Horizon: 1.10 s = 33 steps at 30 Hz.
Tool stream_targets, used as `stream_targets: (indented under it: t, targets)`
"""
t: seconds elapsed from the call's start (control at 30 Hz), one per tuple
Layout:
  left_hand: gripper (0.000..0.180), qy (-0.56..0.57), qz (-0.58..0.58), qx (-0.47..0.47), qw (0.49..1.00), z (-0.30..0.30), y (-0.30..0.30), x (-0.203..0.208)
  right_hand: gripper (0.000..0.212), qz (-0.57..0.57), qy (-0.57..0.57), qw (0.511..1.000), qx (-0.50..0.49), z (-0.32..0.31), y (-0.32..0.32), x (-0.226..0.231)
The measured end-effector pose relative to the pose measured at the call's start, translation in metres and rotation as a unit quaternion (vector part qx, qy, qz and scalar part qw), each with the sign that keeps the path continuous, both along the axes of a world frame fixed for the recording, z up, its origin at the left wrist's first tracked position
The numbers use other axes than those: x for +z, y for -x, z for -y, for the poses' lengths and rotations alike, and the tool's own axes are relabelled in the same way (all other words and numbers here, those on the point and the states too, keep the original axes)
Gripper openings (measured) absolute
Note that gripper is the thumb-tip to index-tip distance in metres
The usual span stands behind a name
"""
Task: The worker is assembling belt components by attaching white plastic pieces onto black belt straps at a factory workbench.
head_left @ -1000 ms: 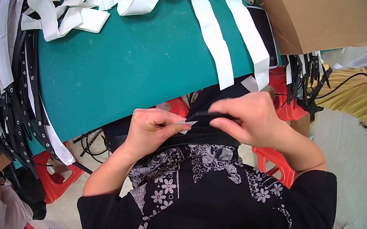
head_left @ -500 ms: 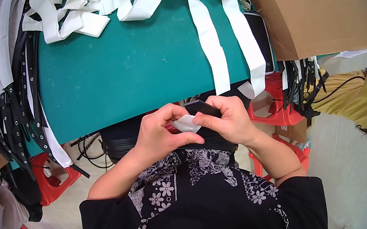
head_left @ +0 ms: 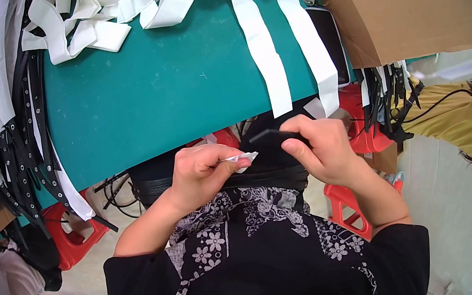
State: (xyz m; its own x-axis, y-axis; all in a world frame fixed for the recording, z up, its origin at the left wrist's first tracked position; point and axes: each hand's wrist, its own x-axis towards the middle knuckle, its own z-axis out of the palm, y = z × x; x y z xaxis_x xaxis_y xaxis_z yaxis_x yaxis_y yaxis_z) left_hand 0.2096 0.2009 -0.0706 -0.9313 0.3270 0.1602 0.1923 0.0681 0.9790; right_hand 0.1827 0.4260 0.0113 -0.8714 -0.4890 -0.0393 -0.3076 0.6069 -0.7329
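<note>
White slip (head_left: 248, 157), creased, pinched between thumb and fingers of the left hand (head_left: 202, 168); its tip pokes past the thumb toward the right hand (head_left: 328, 145). Right hand near the slip but apart from it, gripping a black flat piece (head_left: 271, 136) between thumb and fingers; parts hard to make out against dark clothing. Ahead: near edge of green counter (head_left: 165, 91). Two long white strips (head_left: 262, 50) reach that edge before the right hand, the outer one overlapping a dark-screened phone (head_left: 329, 31). White strip heap (head_left: 169, 0) at far side. Left: black eyelet straps (head_left: 17, 151). Right: brown cardboard (head_left: 410, 2).
</note>
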Motion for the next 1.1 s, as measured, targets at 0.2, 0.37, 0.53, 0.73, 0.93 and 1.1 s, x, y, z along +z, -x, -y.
stream_targets:
  t: [0.2,0.37,0.53,0.73,0.93,1.1]
  targets:
    - [0.008,-0.024,0.071,-0.049,0.996,0.003,0.003,0.007,0.011,-0.151,-0.097,0.979,0.098,0.001,0.0,0.009]
    - [0.011,-0.013,0.088,-0.062,0.994,0.003,0.003,0.001,0.013,-0.187,-0.103,0.972,0.102,0.007,0.001,0.002]
    - [0.014,-0.028,0.135,-0.063,0.988,0.004,0.003,0.006,0.015,-0.203,-0.127,0.963,0.122,0.007,0.003,0.002]
    - [0.019,0.038,0.205,-0.106,0.972,0.012,0.015,0.014,0.015,-0.195,-0.165,0.953,0.16,0.009,0.011,0.012]
    - [0.019,0.072,0.168,-0.112,0.977,0.013,0.022,0.019,0.015,-0.1,-0.2,0.959,0.172,0.009,0.018,0.016]
    - [0.019,0.115,0.103,-0.137,0.979,0.006,0.027,0.02,0.013,-0.014,-0.181,0.957,0.227,0.023,0.027,0.019]
